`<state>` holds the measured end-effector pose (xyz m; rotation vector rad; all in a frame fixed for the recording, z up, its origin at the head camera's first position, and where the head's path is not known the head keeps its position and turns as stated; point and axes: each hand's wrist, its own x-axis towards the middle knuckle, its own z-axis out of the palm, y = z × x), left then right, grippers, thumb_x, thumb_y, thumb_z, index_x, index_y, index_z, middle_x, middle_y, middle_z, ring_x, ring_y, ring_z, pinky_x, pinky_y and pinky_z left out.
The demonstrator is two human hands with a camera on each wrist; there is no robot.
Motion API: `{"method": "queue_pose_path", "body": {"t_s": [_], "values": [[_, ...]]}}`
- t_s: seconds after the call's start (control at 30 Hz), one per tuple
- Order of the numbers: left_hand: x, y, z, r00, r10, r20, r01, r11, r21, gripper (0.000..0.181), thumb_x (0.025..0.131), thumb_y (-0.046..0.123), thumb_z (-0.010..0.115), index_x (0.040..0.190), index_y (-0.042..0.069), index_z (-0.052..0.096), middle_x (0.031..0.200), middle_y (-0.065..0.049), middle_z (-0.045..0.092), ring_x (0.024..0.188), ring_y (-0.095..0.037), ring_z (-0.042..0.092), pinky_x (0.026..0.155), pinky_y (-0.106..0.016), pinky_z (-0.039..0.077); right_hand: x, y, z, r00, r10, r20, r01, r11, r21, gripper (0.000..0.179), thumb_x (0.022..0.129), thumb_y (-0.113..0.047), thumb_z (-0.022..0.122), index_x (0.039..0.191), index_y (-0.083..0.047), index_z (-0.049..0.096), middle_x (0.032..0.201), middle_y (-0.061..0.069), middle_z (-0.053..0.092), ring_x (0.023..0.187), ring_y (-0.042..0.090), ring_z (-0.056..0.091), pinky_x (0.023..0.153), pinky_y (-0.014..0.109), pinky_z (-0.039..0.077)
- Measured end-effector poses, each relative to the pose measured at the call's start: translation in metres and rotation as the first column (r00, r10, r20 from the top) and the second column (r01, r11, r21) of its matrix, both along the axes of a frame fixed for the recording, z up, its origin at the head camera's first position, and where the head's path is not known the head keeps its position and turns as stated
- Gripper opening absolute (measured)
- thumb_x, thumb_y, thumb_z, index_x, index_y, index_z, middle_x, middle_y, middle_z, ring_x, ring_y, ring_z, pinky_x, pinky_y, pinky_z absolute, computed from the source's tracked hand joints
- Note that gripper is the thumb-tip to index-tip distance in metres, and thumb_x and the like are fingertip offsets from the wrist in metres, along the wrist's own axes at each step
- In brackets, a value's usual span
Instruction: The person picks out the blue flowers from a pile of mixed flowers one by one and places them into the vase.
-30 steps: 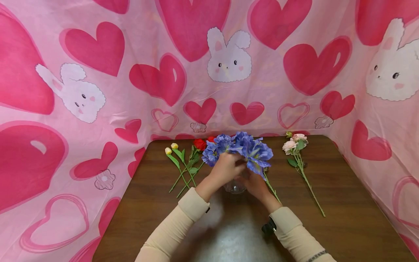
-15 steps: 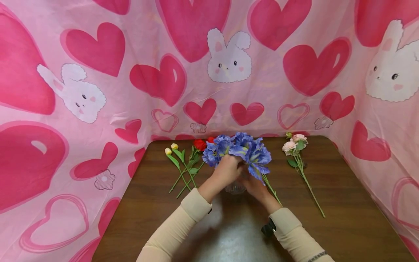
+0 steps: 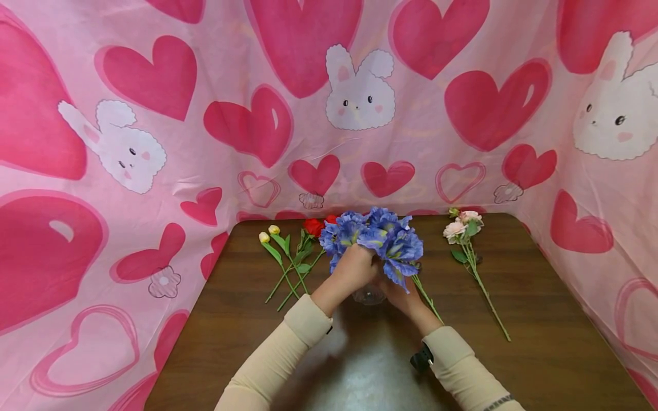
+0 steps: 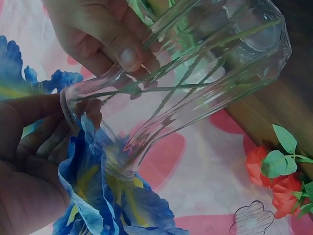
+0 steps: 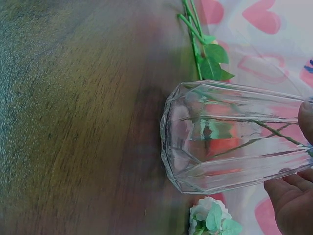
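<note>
Blue irises (image 3: 403, 251) with yellow streaks spread over the mouth of a clear faceted glass vase (image 3: 369, 295). My left hand (image 3: 354, 268) is among the blooms, its fingers curled round them right at the rim in the left wrist view. Inside the glass vase (image 4: 195, 83), several green stems cross at a slant, their ends at different depths. My right hand (image 3: 398, 294) grips the vase's upper side, thumb on one side and fingers on the other in the right wrist view. The stems within the left hand are hidden by petals and fingers.
On the brown table (image 3: 545, 308), yellow-white tulips (image 3: 269, 233) and red roses (image 3: 313, 226) lie to the left. Pale pink roses (image 3: 464, 225) lie to the right. More green stems (image 3: 428, 299) lie beside my right forearm. A pink heart-patterned cloth (image 3: 421, 137) surrounds the table.
The right-hand iris blooms have sunk and shifted slightly left. My left hand has turned a little with them; the right hand keeps its grip on the vase.
</note>
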<state>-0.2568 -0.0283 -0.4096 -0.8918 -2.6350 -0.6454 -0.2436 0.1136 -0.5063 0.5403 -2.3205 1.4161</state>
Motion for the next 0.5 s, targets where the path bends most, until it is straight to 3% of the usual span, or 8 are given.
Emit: {"method": "queue_pose_path", "body": {"t_s": [0.2, 0.37, 0.5], "values": [[0.0016, 0.0008, -0.0001, 1.000, 0.026, 0.009, -0.026, 0.999, -0.035, 0.026, 0.086, 0.013, 0.070, 0.112, 0.009, 0.068, 0.103, -0.010, 0.070, 0.095, -0.028, 0.067, 0.080, -0.040, 0.053, 0.0022, 0.0000, -0.0002, 0.998, 0.035, 0.049, -0.033, 0.998, -0.049, 0.058, 0.086, -0.002, 0.071, 0.134, 0.009, 0.042, 0.130, 0.023, 0.053, 0.117, 0.036, 0.049, 0.094, 0.055, 0.042], [0.0031, 0.0011, 0.0006, 0.998, 0.059, 0.004, -0.059, 0.995, -0.077, 0.022, 0.087, 0.018, 0.069, 0.108, 0.010, 0.068, 0.097, -0.010, 0.070, 0.088, -0.028, 0.068, 0.073, -0.040, 0.055, 0.0043, -0.0024, 0.0029, 1.000, 0.023, 0.014, -0.022, 0.999, -0.045, 0.058, 0.085, -0.001, 0.071, 0.133, 0.009, 0.042, 0.128, 0.022, 0.054, 0.115, 0.033, 0.050, 0.094, 0.050, 0.043], [0.0033, 0.0013, 0.0021, 0.997, 0.073, -0.036, -0.078, 0.986, -0.146, 0.020, 0.087, 0.022, 0.068, 0.102, 0.009, 0.067, 0.087, -0.011, 0.070, 0.079, -0.030, 0.068, 0.064, -0.043, 0.054, 0.0065, -0.0046, 0.0093, 0.999, 0.014, -0.034, -0.014, 1.000, -0.016, 0.050, 0.086, -0.002, 0.068, 0.127, 0.013, 0.044, 0.119, 0.024, 0.055, 0.109, 0.033, 0.052, 0.091, 0.042, 0.045]]}}
